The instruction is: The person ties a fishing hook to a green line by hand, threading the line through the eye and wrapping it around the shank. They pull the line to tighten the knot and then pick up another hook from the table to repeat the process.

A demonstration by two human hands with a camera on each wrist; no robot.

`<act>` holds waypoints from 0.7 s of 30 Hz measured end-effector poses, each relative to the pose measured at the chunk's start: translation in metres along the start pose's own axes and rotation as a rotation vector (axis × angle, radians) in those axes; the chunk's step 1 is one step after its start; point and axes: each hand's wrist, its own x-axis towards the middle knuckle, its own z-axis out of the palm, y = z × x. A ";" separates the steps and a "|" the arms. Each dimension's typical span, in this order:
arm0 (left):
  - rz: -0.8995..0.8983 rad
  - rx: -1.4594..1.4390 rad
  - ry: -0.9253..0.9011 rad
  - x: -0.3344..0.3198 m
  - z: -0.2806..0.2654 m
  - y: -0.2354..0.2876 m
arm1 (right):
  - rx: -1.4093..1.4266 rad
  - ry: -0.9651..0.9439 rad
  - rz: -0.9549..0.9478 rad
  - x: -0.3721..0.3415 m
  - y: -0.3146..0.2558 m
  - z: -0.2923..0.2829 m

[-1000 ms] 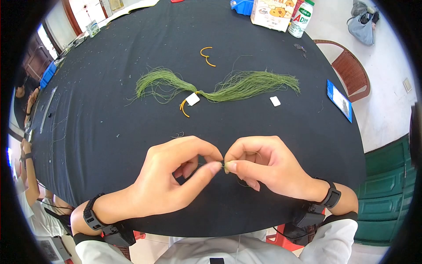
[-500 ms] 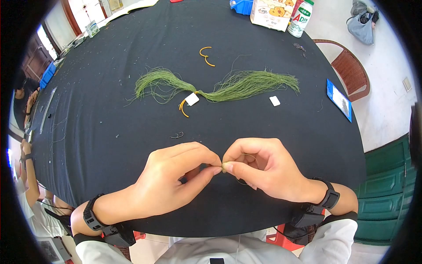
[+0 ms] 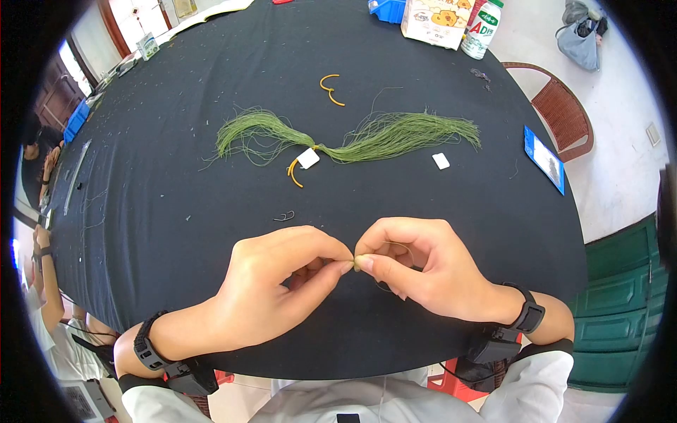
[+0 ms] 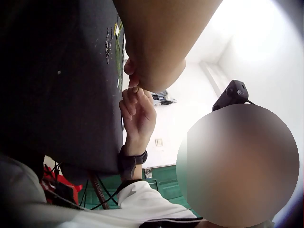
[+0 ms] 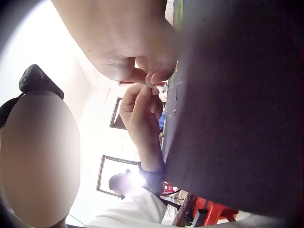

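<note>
In the head view the left hand (image 3: 278, 285) and right hand (image 3: 430, 268) meet fingertip to fingertip above the near part of the table. The right thumb and index finger pinch a thin greenish line (image 3: 400, 244), which loops beside those fingers. At the meeting point the left thumb and index finger pinch something tiny, mostly hidden by the fingertips. Beyond the hands lie small metal hooks (image 3: 284, 216) and a bundle of green strands (image 3: 395, 141), tied near its middle, with a white tag (image 3: 308, 158) at the tie.
Yellow curved pieces (image 3: 331, 90) lie behind the bundle, another (image 3: 293, 173) before it. A white square (image 3: 441, 161) and a blue packet (image 3: 544, 161) are to the right. A bottle (image 3: 483, 29), a printed box (image 3: 437, 21) and a blue tray (image 3: 388, 10) stand at the far edge.
Both hands have shifted slightly left, and their fingertips have drawn closer together. The left fingers, a little apart earlier, now close at the tips. The bundle and hooks have stayed put.
</note>
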 end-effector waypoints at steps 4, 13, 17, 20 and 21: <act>-0.118 -0.065 -0.050 0.000 -0.003 0.003 | -0.098 0.003 -0.006 0.000 -0.002 0.000; -0.268 -0.278 -0.094 -0.001 -0.002 0.001 | -0.319 0.034 -0.220 0.002 0.002 -0.001; -0.408 -0.387 -0.102 0.002 -0.003 0.005 | -0.456 0.062 -0.342 0.004 0.000 -0.002; -0.425 -0.452 -0.072 0.003 -0.001 0.006 | -0.486 0.070 -0.374 0.004 0.001 -0.003; -0.420 -0.468 -0.050 0.002 0.002 0.004 | -0.482 0.072 -0.376 0.004 0.002 -0.002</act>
